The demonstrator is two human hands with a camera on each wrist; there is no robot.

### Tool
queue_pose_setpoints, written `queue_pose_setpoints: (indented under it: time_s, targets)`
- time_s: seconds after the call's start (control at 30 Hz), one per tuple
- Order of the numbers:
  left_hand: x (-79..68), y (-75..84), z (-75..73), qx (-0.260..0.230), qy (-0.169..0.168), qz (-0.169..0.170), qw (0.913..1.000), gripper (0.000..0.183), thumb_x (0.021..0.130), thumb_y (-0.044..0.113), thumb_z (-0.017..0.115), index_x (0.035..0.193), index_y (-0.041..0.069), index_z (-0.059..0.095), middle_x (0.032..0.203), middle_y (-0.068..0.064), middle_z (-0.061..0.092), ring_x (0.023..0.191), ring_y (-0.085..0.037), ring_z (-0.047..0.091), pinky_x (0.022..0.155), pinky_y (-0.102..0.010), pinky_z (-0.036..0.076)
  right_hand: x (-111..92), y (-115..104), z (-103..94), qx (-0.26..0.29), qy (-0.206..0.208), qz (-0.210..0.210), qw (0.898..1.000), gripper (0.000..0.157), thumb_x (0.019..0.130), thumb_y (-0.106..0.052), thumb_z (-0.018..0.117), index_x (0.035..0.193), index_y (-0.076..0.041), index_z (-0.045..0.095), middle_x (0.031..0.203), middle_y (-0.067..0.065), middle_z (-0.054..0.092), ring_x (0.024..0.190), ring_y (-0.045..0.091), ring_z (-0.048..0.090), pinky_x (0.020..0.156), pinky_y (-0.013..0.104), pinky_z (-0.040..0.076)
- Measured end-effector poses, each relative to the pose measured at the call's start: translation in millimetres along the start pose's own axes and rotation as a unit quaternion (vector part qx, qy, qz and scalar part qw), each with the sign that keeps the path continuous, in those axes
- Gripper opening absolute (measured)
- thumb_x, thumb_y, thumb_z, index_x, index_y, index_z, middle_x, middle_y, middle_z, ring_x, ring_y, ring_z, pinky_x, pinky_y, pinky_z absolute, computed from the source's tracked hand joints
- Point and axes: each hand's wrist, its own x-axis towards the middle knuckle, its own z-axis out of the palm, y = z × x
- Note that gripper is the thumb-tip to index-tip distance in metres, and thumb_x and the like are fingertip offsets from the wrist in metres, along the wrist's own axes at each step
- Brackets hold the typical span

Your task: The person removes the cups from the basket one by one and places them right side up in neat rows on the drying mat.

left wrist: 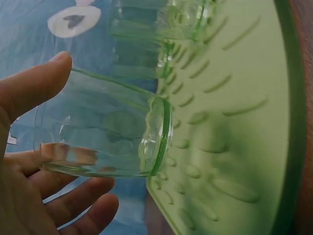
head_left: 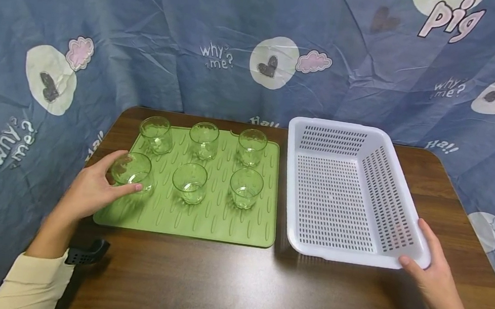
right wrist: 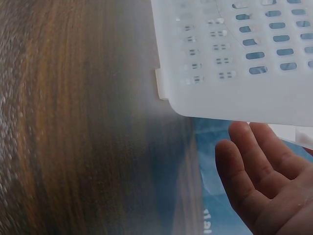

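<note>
My left hand (head_left: 94, 188) holds a clear green-tinted glass (head_left: 131, 174) at the front left of a green drying mat (head_left: 162, 221). In the left wrist view, thumb and fingers (left wrist: 41, 81) lie on opposite sides of this glass (left wrist: 98, 127), its thick base close over the ridged mat (left wrist: 244, 161). My right hand (head_left: 437, 280) is at the near right corner of a white perforated plastic basket (head_left: 408, 188), thumb at the front rim and fingers along the right side. The right wrist view shows fingertips (right wrist: 239, 132) right at the basket's edge (right wrist: 210, 105).
Several more matching glasses stand upright in two rows on the mat, among them a front middle glass (head_left: 190, 183) and a back right glass (head_left: 252, 147). The brown wooden table (head_left: 232, 285) backs onto a blue printed cloth (head_left: 226, 19).
</note>
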Motion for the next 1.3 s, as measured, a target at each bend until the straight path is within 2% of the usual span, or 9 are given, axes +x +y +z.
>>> queue_pose_setpoints:
  time_s: [0.17, 0.37, 0.5, 0.6, 0.73, 0.97, 1.13, 1.23, 1.3]
  targets:
    - [3.1, -6.8, 5.5, -0.009, -0.01, -0.006, 0.9999, 0.091, 0.084, 0.046, 0.076, 0.154, 0.008, 0.033, 0.067, -0.009, 0.057, 0.054, -0.016, 0.05, 0.048, -0.03, 0.039, -1.1, 0.0, -2.1, -0.006, 0.003, -0.003, 1.0, 0.091, 0.09, 0.007, 0.064, 0.161, -0.021, 0.015, 0.125, -0.026, 0.041, 0.099, -0.015, 0.053, 0.069, 0.007, 0.05]
    - [5.9, -13.5, 7.5, -0.04, -0.007, -0.006, 0.9991, 0.088, 0.085, 0.042, 0.077, 0.154, 0.006, 0.034, 0.104, -0.024, 0.063, 0.063, -0.014, 0.052, 0.049, -0.028, 0.043, -0.3, -0.8, -2.8, 0.02, -0.001, -0.008, 1.0, 0.09, 0.09, 0.008, 0.064, 0.161, -0.02, 0.014, 0.126, -0.025, 0.043, 0.101, -0.014, 0.054, 0.07, 0.006, 0.051]
    - [6.1, -17.2, 8.4, -0.053, -0.018, -0.018, 0.9983, 0.088, 0.086, 0.041, 0.076, 0.154, 0.006, 0.032, 0.105, -0.024, 0.061, 0.062, -0.01, 0.05, 0.049, -0.027, 0.042, 0.5, -1.3, -1.9, 0.039, -0.005, -0.004, 0.999, 0.09, 0.091, 0.008, 0.063, 0.161, -0.019, 0.014, 0.127, -0.023, 0.043, 0.102, -0.014, 0.055, 0.071, 0.006, 0.051]
    - [6.0, -18.9, 9.6, -0.055, -0.03, -0.026, 0.9977, 0.089, 0.086, 0.042, 0.076, 0.155, 0.006, 0.031, 0.108, -0.026, 0.061, 0.063, -0.01, 0.051, 0.05, -0.027, 0.043, 1.4, -1.8, -1.3, 0.017, -0.005, 0.001, 1.0, 0.09, 0.091, 0.006, 0.064, 0.161, -0.019, 0.012, 0.126, -0.025, 0.042, 0.101, -0.015, 0.053, 0.071, 0.006, 0.05]
    - [7.8, -19.3, 11.1, -0.056, -0.04, -0.022, 0.9974, 0.09, 0.088, 0.042, 0.074, 0.155, 0.004, 0.029, 0.128, -0.028, 0.057, 0.072, -0.015, 0.054, 0.055, -0.028, 0.045, 2.4, -2.0, -1.8, 0.019, -0.005, 0.004, 1.0, 0.09, 0.091, 0.005, 0.064, 0.161, -0.02, 0.013, 0.126, -0.026, 0.042, 0.1, -0.015, 0.054, 0.071, 0.006, 0.051]
    - [10.4, -19.1, 11.7, -0.072, -0.059, -0.019, 0.9954, 0.091, 0.09, 0.042, 0.072, 0.156, 0.004, 0.024, 0.145, -0.028, 0.048, 0.091, -0.031, 0.061, 0.065, -0.03, 0.047, 3.1, -2.2, -2.2, 0.023, -0.005, -0.001, 1.0, 0.09, 0.091, 0.006, 0.064, 0.161, -0.021, 0.013, 0.126, -0.025, 0.043, 0.101, -0.016, 0.053, 0.071, 0.005, 0.05]
    - [9.7, -19.7, 10.5, -0.087, -0.084, -0.028, 0.9923, 0.095, 0.091, 0.043, 0.07, 0.159, 0.005, 0.015, 0.147, -0.032, 0.043, 0.119, -0.049, 0.055, 0.081, -0.05, 0.053, 3.1, -1.2, -1.5, 0.08, -0.017, -0.009, 0.997, 0.09, 0.091, 0.007, 0.064, 0.161, -0.019, 0.014, 0.128, -0.021, 0.046, 0.103, -0.013, 0.056, 0.072, 0.006, 0.051]
    - [9.8, -19.2, 9.9, -0.093, -0.095, -0.034, 0.9905, 0.099, 0.091, 0.044, 0.069, 0.16, 0.006, 0.008, 0.149, -0.034, 0.039, 0.127, -0.054, 0.047, 0.091, -0.064, 0.048, 2.6, -1.9, -2.0, 0.076, -0.023, -0.004, 0.997, 0.09, 0.091, 0.007, 0.063, 0.161, -0.018, 0.013, 0.127, -0.023, 0.046, 0.103, -0.013, 0.056, 0.072, 0.007, 0.052]
    - [9.6, -18.7, 9.7, -0.095, -0.098, -0.035, 0.99, 0.102, 0.091, 0.044, 0.07, 0.161, 0.007, 0.005, 0.152, -0.033, 0.037, 0.131, -0.056, 0.043, 0.095, -0.067, 0.044, 2.6, -3.0, -3.6, 0.032, -0.027, 0.0, 0.999, 0.091, 0.091, 0.005, 0.064, 0.161, -0.018, 0.011, 0.125, -0.026, 0.044, 0.101, -0.016, 0.054, 0.07, 0.007, 0.051]
